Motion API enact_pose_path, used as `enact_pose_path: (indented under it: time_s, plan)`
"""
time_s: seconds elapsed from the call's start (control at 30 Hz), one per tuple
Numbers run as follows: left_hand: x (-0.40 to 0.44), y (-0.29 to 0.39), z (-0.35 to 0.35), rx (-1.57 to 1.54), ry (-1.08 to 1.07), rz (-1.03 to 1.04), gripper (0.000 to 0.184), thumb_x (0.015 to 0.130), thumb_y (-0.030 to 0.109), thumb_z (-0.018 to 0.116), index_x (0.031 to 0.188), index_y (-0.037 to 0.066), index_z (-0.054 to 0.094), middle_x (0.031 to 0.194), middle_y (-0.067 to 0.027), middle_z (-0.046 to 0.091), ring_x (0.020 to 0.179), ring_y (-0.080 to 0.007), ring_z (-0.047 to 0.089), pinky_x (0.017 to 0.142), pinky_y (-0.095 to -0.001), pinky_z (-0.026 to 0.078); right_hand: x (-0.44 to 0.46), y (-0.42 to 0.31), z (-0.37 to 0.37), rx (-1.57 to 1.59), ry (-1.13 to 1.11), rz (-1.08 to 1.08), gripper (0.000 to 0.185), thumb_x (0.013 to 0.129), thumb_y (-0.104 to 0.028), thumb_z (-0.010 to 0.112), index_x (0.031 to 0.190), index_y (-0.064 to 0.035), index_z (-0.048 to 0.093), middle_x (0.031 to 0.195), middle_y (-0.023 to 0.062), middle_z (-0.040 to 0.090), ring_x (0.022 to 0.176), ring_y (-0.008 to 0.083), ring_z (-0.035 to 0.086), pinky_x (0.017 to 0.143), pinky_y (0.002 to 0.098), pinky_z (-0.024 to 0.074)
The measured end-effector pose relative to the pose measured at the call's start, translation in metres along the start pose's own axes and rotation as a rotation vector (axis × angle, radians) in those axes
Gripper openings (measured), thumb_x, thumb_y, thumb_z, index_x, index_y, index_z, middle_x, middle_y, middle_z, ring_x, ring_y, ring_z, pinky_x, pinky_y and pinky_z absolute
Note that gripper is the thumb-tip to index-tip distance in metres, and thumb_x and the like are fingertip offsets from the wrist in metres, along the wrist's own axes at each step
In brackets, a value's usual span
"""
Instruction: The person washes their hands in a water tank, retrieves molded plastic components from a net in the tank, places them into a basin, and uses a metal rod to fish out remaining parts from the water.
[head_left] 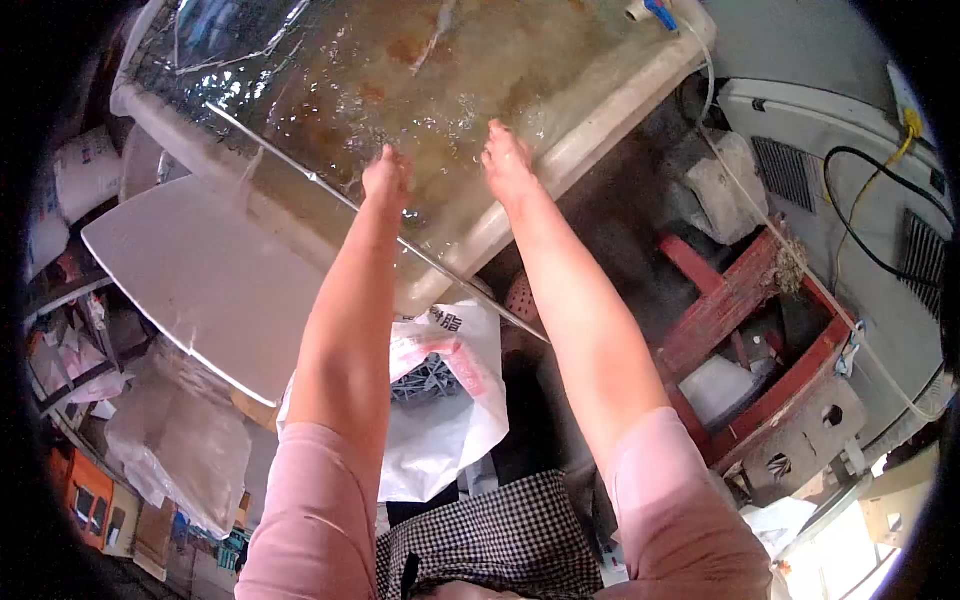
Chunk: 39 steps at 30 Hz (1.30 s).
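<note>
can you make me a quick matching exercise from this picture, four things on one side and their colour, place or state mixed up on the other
Column 1
1. sack
2. metal rod
3. valve handle
4. frame

Column 2
a. blue
b. red
c. slanting across the tub
d. white, with dark pieces inside

Pairs: 1-d, 2-c, 3-a, 4-b
</note>
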<state>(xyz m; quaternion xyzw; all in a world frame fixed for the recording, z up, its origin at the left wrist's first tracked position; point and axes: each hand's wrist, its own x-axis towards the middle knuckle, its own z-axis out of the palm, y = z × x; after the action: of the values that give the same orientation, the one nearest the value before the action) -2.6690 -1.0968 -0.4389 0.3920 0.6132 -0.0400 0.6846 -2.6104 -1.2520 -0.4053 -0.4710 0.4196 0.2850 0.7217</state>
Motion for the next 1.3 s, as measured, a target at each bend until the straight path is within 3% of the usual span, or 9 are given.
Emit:
enact_pose_path:
  time_s: [0.17, 0.37, 0.5, 0.63, 0.83, 0.9, 0.97, 1.13, 1.3]
  plan:
    - [-0.116, 0.012, 0.049, -0.018, -0.68, 0.118, 0.043, 0.094, 0.029, 0.029, 0.118, -0.003, 0.043, 0.122, -0.0172, 0.045, 0.116, -0.0239, 0.04, 0.098, -0.0339, 0.031, -0.018, -0.007, 0.016, 0.203, -0.026, 0.065, 0.05, 0.086, -0.036, 0.048, 0.123, -0.0027, 0.039, 0.132, 0.0132, 0.032, 0.126, 0.026, 0.026, 0.101, 0.0404, 0.0242]
    - [-0.059, 0.057, 0.057, 0.606, -0.361, 0.571, 0.065, 0.086, 0.055, 0.031, 0.128, 0.006, 0.037, 0.129, -0.0189, 0.038, 0.121, -0.0265, 0.033, 0.102, -0.0338, 0.023, -0.088, -0.017, 0.077, 0.059, -0.609, -0.278, 0.079, 0.082, -0.063, 0.029, 0.134, -0.0043, 0.021, 0.14, 0.0126, 0.02, 0.126, 0.0242, 0.025, 0.104, 0.0368, 0.016]
    - [-0.054, 0.062, 0.053, 0.908, -0.029, 0.89, 0.058, 0.087, 0.049, 0.031, 0.122, 0.005, 0.042, 0.128, -0.017, 0.038, 0.12, -0.0308, 0.032, 0.1, -0.0414, 0.022, -0.083, -0.032, 0.06, 0.505, -0.729, 0.079, 0.079, 0.081, -0.065, 0.025, 0.135, -0.0075, 0.021, 0.139, 0.0145, 0.022, 0.127, 0.0274, 0.022, 0.104, 0.0398, 0.014]
    - [-0.007, 0.037, 0.025, 0.831, 0.281, 0.335, 0.05, 0.087, 0.043, 0.039, 0.115, 0.003, 0.047, 0.11, -0.0179, 0.053, 0.102, -0.0352, 0.049, 0.09, -0.0443, 0.035, -0.064, -0.024, 0.01, 0.714, -0.699, 0.245, 0.084, 0.077, -0.07, 0.013, 0.135, -0.0092, 0.021, 0.141, 0.0145, 0.016, 0.131, 0.0275, 0.007, 0.105, 0.0437, -0.0012]
    - [-0.1, 0.019, 0.032, -0.421, -0.607, -0.076, 0.046, 0.092, 0.035, 0.032, 0.112, -0.003, 0.048, 0.116, -0.0136, 0.051, 0.107, -0.026, 0.048, 0.093, -0.0377, 0.035, -0.039, -0.005, -0.006, 0.296, -0.379, 0.081, 0.08, 0.08, -0.067, 0.015, 0.135, -0.0092, 0.021, 0.138, 0.0128, 0.024, 0.126, 0.0233, 0.022, 0.104, 0.0431, 0.0104]
    - [-0.149, 0.035, 0.048, 0.08, -0.724, 0.17, 0.049, 0.092, 0.037, 0.033, 0.119, -0.002, 0.044, 0.127, -0.0127, 0.042, 0.115, -0.027, 0.041, 0.099, -0.0392, 0.027, -0.065, -0.026, 0.02, 0.283, -0.348, 0.159, 0.07, 0.087, -0.057, 0.021, 0.136, -0.0085, 0.013, 0.138, 0.0126, 0.022, 0.123, 0.0243, 0.028, 0.103, 0.0377, 0.019]
    - [-0.177, 0.03, 0.066, 0.821, -0.381, 1.002, 0.05, 0.091, 0.04, 0.031, 0.124, 0.004, 0.041, 0.133, -0.0123, 0.034, 0.121, -0.0257, 0.033, 0.102, -0.0377, 0.021, -0.087, -0.021, 0.042, 0.243, -0.482, -0.153, 0.066, 0.087, -0.055, 0.025, 0.132, -0.0073, 0.025, 0.136, 0.0101, 0.028, 0.122, 0.0244, 0.031, 0.103, 0.0381, 0.0212]
    - [-0.18, 0.109, 0.088, 0.383, -0.45, 0.551, 0.055, 0.089, 0.048, 0.029, 0.128, 0.01, 0.038, 0.136, -0.015, 0.029, 0.13, -0.0256, 0.016, 0.105, -0.0368, 0.01, -0.177, -0.098, 0.1, 0.045, -0.556, -0.237, 0.062, 0.09, -0.046, 0.029, 0.135, -0.0056, 0.017, 0.141, 0.0116, 0.017, 0.129, 0.0263, 0.017, 0.105, 0.035, 0.0131]
    - [-0.25, 0.15, 0.092, 0.83, -0.322, 1.076, 0.053, 0.089, 0.045, 0.032, 0.127, 0.009, 0.038, 0.128, -0.0169, 0.039, 0.12, -0.0254, 0.034, 0.1, -0.0363, 0.025, -0.182, -0.138, 0.115, 0.244, -0.414, -0.344, 0.061, 0.087, -0.045, 0.038, 0.127, 0.0012, 0.031, 0.13, 0.0147, 0.035, 0.12, 0.0246, 0.034, 0.099, 0.0351, 0.0276]
